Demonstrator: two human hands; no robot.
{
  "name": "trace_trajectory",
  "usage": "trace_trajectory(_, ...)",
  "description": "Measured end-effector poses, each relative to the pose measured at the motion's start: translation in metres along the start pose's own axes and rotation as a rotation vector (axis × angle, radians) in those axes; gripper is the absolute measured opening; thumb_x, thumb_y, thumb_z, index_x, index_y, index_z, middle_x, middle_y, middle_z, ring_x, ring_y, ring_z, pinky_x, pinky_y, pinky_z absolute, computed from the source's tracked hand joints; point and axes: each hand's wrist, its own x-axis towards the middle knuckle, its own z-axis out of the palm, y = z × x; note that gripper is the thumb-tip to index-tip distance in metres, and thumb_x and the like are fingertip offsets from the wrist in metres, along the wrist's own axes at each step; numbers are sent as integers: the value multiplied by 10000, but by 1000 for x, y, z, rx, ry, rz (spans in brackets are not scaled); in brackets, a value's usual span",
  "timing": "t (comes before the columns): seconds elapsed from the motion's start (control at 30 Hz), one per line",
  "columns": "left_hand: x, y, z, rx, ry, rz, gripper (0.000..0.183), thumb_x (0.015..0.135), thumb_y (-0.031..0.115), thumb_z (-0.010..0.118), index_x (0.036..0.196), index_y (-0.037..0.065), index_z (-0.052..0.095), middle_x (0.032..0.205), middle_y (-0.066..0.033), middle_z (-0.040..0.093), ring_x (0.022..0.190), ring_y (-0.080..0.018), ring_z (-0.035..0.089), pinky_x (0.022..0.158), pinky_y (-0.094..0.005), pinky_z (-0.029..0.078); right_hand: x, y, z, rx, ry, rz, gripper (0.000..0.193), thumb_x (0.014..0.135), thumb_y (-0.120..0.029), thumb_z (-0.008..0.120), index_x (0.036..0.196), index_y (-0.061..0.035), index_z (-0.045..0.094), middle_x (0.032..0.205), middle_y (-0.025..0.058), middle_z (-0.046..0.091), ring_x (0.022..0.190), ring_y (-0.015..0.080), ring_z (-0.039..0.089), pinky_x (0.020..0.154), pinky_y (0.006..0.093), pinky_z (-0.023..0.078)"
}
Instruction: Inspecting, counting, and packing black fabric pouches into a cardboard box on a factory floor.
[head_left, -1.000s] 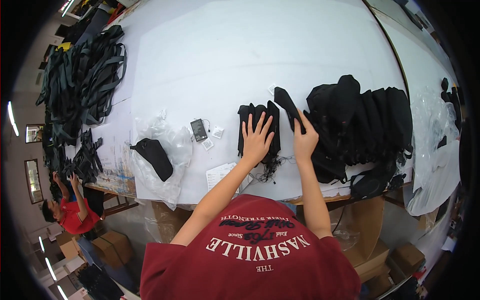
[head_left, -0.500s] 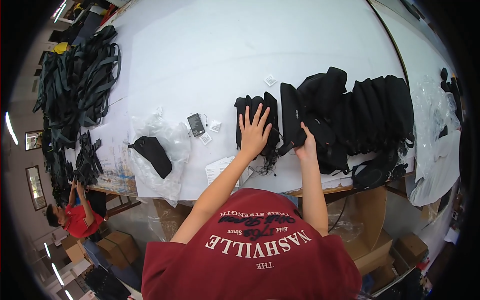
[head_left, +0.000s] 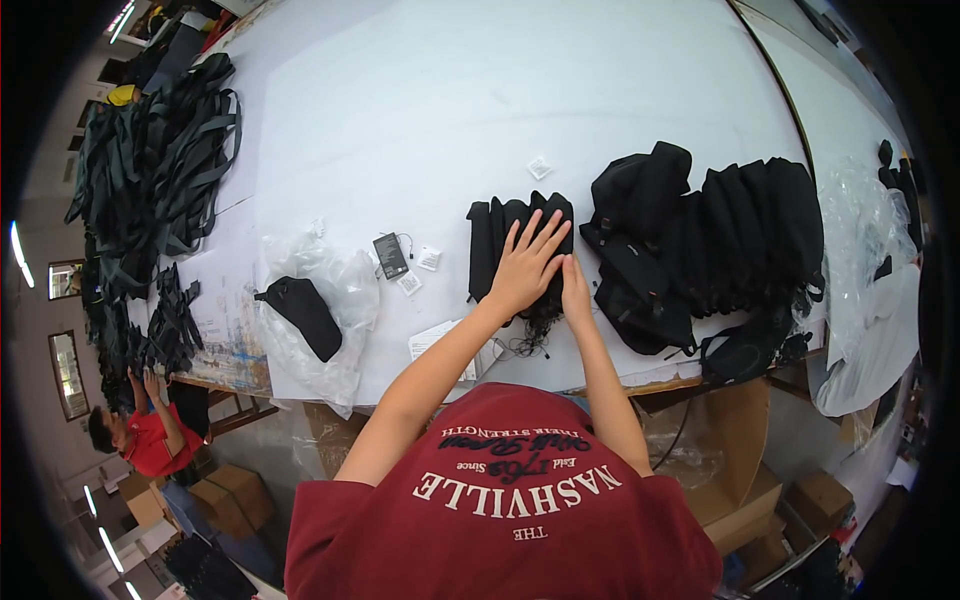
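Observation:
A folded black fabric bag (head_left: 497,236) lies on the white table (head_left: 420,110) in front of me. My left hand (head_left: 525,265) lies flat on it with fingers spread. My right hand (head_left: 575,283) rests at the bag's right edge, fingertips against the fabric. Just right of it sits a row of similar black bags (head_left: 720,235), one of them lying flat at the near end. Loose black cords hang from under the bag near the table's front edge.
A clear plastic sleeve (head_left: 345,300) with a black pouch (head_left: 300,312) lies to the left, with a small dark tag (head_left: 390,255) and white packets (head_left: 428,258) beside it. Black straps (head_left: 150,150) pile at far left. Clear plastic (head_left: 865,240) is at right. Another person (head_left: 140,435) works lower left.
My right hand laid the black piece it held down beside the row and moved to the bag's right edge. My left hand stayed flat on the folded bag.

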Motion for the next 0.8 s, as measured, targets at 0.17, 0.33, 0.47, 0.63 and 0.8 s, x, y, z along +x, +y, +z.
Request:
trace_trajectory(0.17, 5, -19, 9, 103, -13, 44, 482, 895, 307, 491, 1339, 126, 434, 1439, -37, 345, 1352, -254, 253, 1093, -462, 144, -4, -36, 7, -70, -35, 15, 441, 969, -263, 373, 1344, -32, 380, 1312, 196, 462, 1202, 318, 454, 988, 340, 345)
trace_trajectory(0.33, 5, -23, 15, 230, -46, 52, 533, 866, 332, 532, 1342, 117, 425, 1447, -45, 327, 1356, -270, 238, 1096, -473, 137, 0, -35, 6, -239, 21, 5, 453, 931, -221, 460, 1339, -39, 388, 1287, 193, 489, 1175, 315, 483, 973, 339, 366)
trace_trajectory(0.47, 11, -20, 11, 109, -36, -89, 597, 853, 322, 558, 1369, 87, 371, 1469, -74, 277, 1356, -296, 221, 1095, -471, 151, 15, -12, 4, -30, -9, -30, 482, 898, -195, 543, 1326, -27, 399, 1274, 182, 504, 1167, 286, 494, 972, 320, 369)
trace_trajectory(0.63, -32, -56, -6, -212, 420, -707, 624, 826, 331, 624, 1274, -33, 388, 1385, -263, 270, 1253, -385, 309, 1044, -451, 243, 15, -16, 1, 103, -89, 110, 478, 897, -203, 564, 1308, -7, 419, 1260, 138, 515, 1145, 226, 498, 968, 296, 365)
trace_trajectory(0.8, -62, -80, -8, -631, 165, -897, 590, 807, 392, 658, 1142, -57, 477, 996, -213, 610, 919, -290, 599, 820, -337, 453, 12, -28, 16, 281, -189, 231, 457, 918, -238, 546, 1292, -1, 433, 1193, 95, 544, 1090, 175, 508, 943, 272, 372)
